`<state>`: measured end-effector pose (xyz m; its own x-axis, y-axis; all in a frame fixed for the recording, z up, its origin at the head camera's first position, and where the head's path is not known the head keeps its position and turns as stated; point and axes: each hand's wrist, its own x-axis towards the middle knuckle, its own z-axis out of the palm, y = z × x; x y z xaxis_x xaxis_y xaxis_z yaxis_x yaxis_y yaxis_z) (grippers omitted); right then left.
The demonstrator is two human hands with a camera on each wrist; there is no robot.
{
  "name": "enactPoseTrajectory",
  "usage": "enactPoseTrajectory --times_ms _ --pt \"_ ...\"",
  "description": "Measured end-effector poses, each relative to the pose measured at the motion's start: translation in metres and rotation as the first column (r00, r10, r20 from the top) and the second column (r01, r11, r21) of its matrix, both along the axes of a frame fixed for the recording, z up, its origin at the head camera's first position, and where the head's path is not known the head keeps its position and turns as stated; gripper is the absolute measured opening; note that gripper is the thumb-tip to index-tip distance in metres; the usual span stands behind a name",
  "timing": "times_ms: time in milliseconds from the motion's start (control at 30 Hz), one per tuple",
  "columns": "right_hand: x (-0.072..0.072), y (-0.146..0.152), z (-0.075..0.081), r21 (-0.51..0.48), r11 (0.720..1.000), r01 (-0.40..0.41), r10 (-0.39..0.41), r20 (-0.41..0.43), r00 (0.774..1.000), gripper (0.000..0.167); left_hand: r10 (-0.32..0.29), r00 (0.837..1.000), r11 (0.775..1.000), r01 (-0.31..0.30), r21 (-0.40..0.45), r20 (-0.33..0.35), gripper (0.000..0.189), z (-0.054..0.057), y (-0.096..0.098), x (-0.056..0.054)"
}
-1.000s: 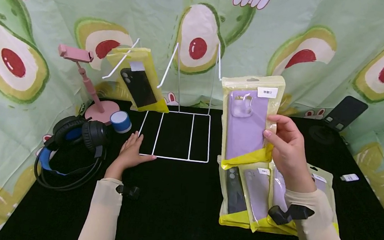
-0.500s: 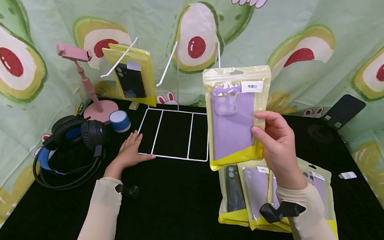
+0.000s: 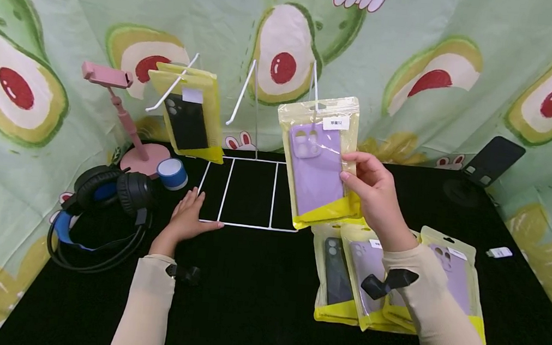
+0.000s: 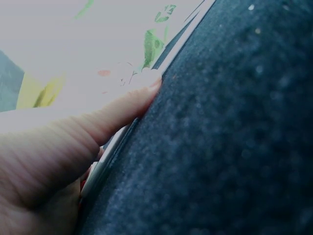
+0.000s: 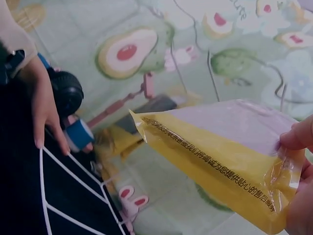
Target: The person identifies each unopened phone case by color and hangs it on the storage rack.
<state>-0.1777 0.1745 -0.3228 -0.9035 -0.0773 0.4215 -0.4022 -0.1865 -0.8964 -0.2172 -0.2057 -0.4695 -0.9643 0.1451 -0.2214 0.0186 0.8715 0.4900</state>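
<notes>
The left hand (image 3: 186,218) is lying spread on the rack (image 3: 273,194) — probably steadying it — while the right hand (image 3: 374,192) is pinching the pouch (image 3: 316,170) sideways at the right hook (image 3: 316,80), likely leaving its top free.

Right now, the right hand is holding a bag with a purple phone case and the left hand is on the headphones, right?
Nope, the left hand is on the white rack, not the headphones; the head view shows it. The right hand is holding a bag with a purple phone case.
</notes>
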Motion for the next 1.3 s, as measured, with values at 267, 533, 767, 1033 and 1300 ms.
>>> enactPoseTrajectory --times_ms 267,533,767,1033,1300 --pt "-0.052 -0.006 0.001 0.005 0.998 0.066 -0.066 0.105 0.992 0.025 0.007 1.0 1.0 -0.007 -0.007 -0.001 0.109 0.001 0.002 0.0" --pt "-0.099 -0.017 0.0 0.011 0.98 0.198 -0.196 0.205 0.959 0.028 -0.005 1.0 1.0 0.005 0.008 0.0 0.109 0.002 0.002 0.001" --pt "-0.113 -0.013 -0.005 0.019 0.979 0.202 -0.201 0.241 0.949 0.029 -0.004 1.0 1.0 0.004 0.011 -0.005 0.11 0.002 0.0 0.001" --pt "-0.104 0.021 -0.025 -0.053 0.99 0.134 -0.11 0.316 0.942 0.02 0.008 1.0 1.0 -0.008 0.003 0.0 0.11 0.003 0.002 0.001" --pt "-0.091 0.069 -0.06 0.261 0.951 0.166 -0.271 0.444 0.854 0.013 0.011 1.0 1.0 -0.011 0.003 0.009 0.11 0.004 0.002 0.001"
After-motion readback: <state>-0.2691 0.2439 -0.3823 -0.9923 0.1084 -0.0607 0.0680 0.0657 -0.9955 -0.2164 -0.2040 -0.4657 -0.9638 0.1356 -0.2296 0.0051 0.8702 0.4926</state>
